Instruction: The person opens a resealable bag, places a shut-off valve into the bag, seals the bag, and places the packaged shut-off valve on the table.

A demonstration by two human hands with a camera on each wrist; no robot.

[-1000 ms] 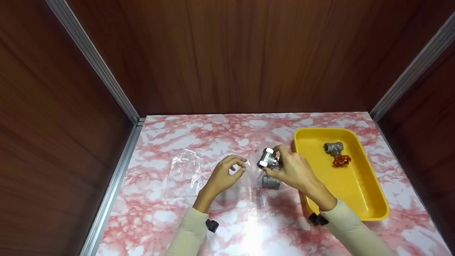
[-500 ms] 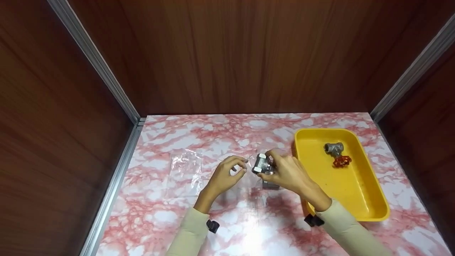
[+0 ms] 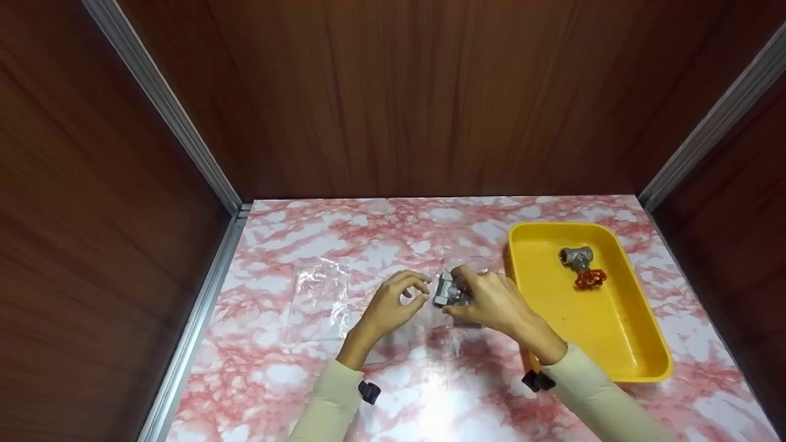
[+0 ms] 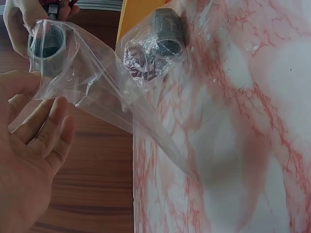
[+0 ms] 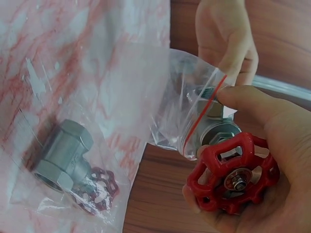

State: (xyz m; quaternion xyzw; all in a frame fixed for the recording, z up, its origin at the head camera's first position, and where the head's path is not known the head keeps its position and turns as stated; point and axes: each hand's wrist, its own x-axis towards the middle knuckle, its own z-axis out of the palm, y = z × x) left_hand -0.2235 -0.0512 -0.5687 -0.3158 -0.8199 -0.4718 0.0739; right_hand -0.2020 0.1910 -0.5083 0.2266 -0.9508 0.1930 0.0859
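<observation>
The right hand (image 3: 491, 301) grips a valve (image 3: 449, 291), probably heavy and rigid, best held by its wheel (image 5: 238, 178); beyond the grip, its body (image 5: 221, 130) sits in a limp bag (image 4: 97, 77) the left hand (image 4: 29, 160) pinches

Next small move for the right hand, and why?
Probably ease the handwheel valve deeper into the clear zip bag: the valve body's end seems to sit just inside, the left hand pinches the bag's edge, and the red wheel is outside, in the right hand.
</observation>
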